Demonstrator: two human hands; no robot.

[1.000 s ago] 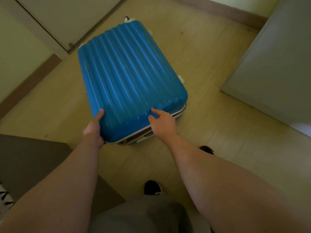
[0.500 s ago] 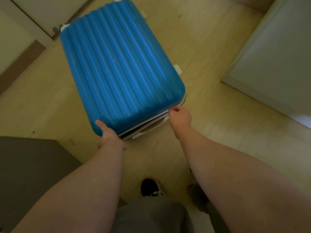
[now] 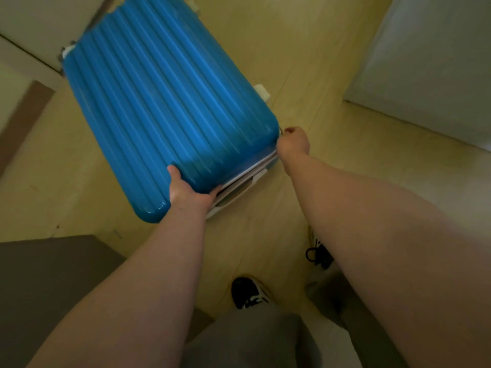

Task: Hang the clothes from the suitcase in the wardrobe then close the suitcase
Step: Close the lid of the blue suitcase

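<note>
A blue ribbed hard-shell suitcase (image 3: pixel 170 102) lies flat on the wooden floor with its lid down, white trim and a handle showing along its near edge. My left hand (image 3: pixel 190 191) grips the near edge of the lid, thumb on top and fingers tucked under the rim. My right hand (image 3: pixel 293 142) sits at the near right corner with its fingers curled, pinching something small at the seam, probably the zipper pull; the pull itself is hidden. No clothes are visible.
A pale panel, perhaps the wardrobe door (image 3: pixel 430 62), stands at the right. A white door or panel (image 3: pixel 39 25) is at the far left. A dark grey surface (image 3: pixel 47 282) fills the lower left. My shoes (image 3: pixel 248 293) are on the floor below.
My left hand slid right along the near edge of the lid. My right hand left the lid top, went to the right corner and curled at the seam. The view moved closer.
</note>
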